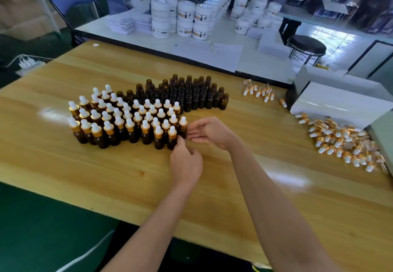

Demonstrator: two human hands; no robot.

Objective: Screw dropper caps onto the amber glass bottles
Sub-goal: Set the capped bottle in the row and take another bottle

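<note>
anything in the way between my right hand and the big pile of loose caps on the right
Nothing visible: only bare wooden table lies between the right hand and the pile of dropper caps.

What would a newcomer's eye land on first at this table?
The cluster of amber bottles in the middle of the wooden table: the near ones wear white dropper caps, the far ones are open. Next, the pile of loose caps at the right beside a white box, and the left hand and right hand at the cluster's near right corner.

Capped bottles (pixel 127 120) left of loose caps (pixel 344 142).
</note>
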